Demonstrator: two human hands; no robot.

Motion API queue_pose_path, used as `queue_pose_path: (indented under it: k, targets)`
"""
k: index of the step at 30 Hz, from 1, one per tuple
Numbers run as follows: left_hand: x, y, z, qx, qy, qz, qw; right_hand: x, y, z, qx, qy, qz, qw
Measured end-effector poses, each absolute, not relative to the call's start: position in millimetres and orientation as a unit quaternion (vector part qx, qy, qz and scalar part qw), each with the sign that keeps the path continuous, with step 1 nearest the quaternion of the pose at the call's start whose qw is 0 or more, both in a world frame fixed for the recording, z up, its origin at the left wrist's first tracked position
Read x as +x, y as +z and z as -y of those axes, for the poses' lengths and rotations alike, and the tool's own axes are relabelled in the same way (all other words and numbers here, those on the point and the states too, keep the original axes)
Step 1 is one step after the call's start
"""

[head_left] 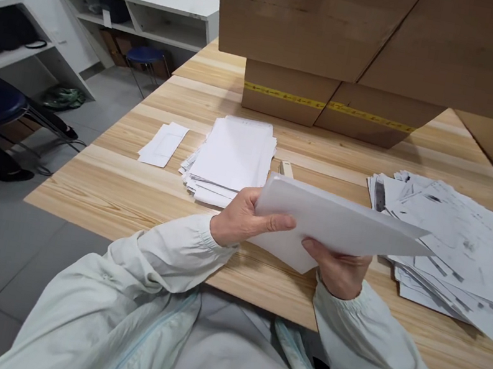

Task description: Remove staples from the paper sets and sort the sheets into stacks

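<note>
Both my hands hold white paper sheets (340, 216) above the front part of the wooden table. My left hand (247, 219) grips their left end, thumb on top and fingers hidden underneath. Around the near edge, toward the right, my right hand (341, 266) is closed, its thumb also pressed on the top face. How many sheets there are I cannot tell. Just beyond my left hand lies a stack of white paper (232, 157) with uneven edges. To the right of my right hand spreads a large, messy pile of printed papers (458, 245).
Cardboard boxes (302, 24) stand stacked at the back of the wooden table (101, 176). A few small paper slips (163, 144) lie left of the stack. A small beige object (286, 168) sits behind the held sheets. Blue stools (145, 55) and a seated person's legs (20, 96) are at left.
</note>
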State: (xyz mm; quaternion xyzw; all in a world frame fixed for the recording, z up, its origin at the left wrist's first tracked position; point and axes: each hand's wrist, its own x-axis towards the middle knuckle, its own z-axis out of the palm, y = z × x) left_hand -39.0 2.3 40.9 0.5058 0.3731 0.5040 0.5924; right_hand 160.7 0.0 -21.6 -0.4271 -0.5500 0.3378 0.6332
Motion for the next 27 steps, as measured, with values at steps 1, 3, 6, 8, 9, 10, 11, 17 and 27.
queue_pose_path:
  k: [1, 3, 6, 8, 9, 10, 11, 17, 27]
  targets:
    - [-38.1, 40.9, -2.2, 0.506, 0.504, -0.379, 0.589, 161.1, -21.2, 0.6, -0.428, 0.337, 0.553, 0.63]
    - [-36.3, 43.3, -1.7, 0.509, 0.507, -0.381, 0.582, 163.4, -20.0, 1.8, -0.424, 0.335, 0.556, 0.632]
    - [-34.4, 46.8, -1.2, 0.517, 0.504, -0.374, 0.582, 168.7, -19.5, 2.1, -0.421, 0.327, 0.55, 0.643]
    - [-34.2, 46.5, -1.2, 0.52, 0.502, -0.368, 0.585, 172.1, -20.4, 1.5, -0.423, 0.32, 0.549, 0.645]
    - [-34.3, 45.6, -1.2, 0.519, 0.501, -0.366, 0.588, 173.4, -20.9, 1.2, -0.424, 0.317, 0.551, 0.645]
    - [-34.5, 44.5, -1.2, 0.517, 0.501, -0.366, 0.59, 174.4, -21.5, 1.0, -0.423, 0.313, 0.554, 0.645]
    - [-34.6, 43.4, -1.0, 0.516, 0.501, -0.367, 0.59, 175.1, -21.9, 1.0, -0.423, 0.308, 0.556, 0.646]
    - [-30.0, 41.1, 3.3, 0.541, 0.512, -0.38, 0.548, 173.0, -20.7, 5.7, -0.438, 0.292, 0.532, 0.663]
    - [-33.4, 40.8, 4.3, 0.529, 0.545, -0.395, 0.517, 172.1, -23.0, -0.3, -0.421, 0.265, 0.587, 0.639]
